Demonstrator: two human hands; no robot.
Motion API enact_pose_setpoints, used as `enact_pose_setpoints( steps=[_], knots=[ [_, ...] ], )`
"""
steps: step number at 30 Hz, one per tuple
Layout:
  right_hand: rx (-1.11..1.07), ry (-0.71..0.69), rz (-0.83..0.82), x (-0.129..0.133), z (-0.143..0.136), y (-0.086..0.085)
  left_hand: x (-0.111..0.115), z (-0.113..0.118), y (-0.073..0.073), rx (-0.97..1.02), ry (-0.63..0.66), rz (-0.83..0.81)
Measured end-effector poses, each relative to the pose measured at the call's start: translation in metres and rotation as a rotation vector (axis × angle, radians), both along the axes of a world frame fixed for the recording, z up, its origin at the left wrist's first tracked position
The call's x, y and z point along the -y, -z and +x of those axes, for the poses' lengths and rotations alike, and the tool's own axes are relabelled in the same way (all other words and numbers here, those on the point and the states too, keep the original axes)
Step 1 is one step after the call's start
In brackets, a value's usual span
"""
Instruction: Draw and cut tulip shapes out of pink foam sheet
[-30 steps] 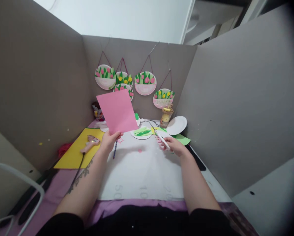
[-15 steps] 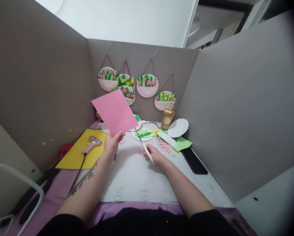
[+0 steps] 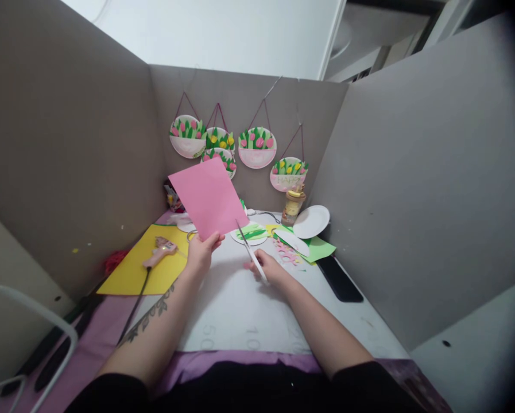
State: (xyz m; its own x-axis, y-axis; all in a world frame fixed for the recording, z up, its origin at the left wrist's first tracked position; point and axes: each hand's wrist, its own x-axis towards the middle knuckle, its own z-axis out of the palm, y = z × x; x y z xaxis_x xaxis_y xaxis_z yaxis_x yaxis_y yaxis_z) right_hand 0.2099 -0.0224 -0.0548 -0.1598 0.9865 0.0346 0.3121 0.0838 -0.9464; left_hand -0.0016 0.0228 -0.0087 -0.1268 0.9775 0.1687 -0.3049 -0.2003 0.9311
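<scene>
A square sheet of pink paper (image 3: 209, 198) is pinched at its lower edge between the thumb and fingers of my left hand (image 3: 202, 252). My right hand (image 3: 269, 268) is closed round the handles of white-handled scissors (image 3: 252, 252). The blades point up and away, with their tips at the lower right corner of the pink sheet. Beyond the scissors, a white paper plate with green paper strips (image 3: 252, 233) lies on the table.
A pink glue gun (image 3: 165, 250) rests on yellow paper (image 3: 132, 275) at the left. To the right are a black phone (image 3: 340, 280), green paper (image 3: 321, 249), a white plate (image 3: 312, 222) and a cup (image 3: 292, 209). Decorated plates (image 3: 258, 148) hang on the grey back panel.
My left hand and the pink sheet have moved slightly right, bringing the sheet's lower right corner over the scissor tips. My right hand has barely moved.
</scene>
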Motion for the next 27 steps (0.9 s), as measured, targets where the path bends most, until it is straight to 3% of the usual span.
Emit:
enact_pose_setpoints(
  steps=[27],
  knots=[
    [0.017, 0.030, -0.006, -0.0013, -0.0011, 0.0013, 0.0032, 0.0019, -0.0036, 0.061, -0.010, -0.022]
  ],
)
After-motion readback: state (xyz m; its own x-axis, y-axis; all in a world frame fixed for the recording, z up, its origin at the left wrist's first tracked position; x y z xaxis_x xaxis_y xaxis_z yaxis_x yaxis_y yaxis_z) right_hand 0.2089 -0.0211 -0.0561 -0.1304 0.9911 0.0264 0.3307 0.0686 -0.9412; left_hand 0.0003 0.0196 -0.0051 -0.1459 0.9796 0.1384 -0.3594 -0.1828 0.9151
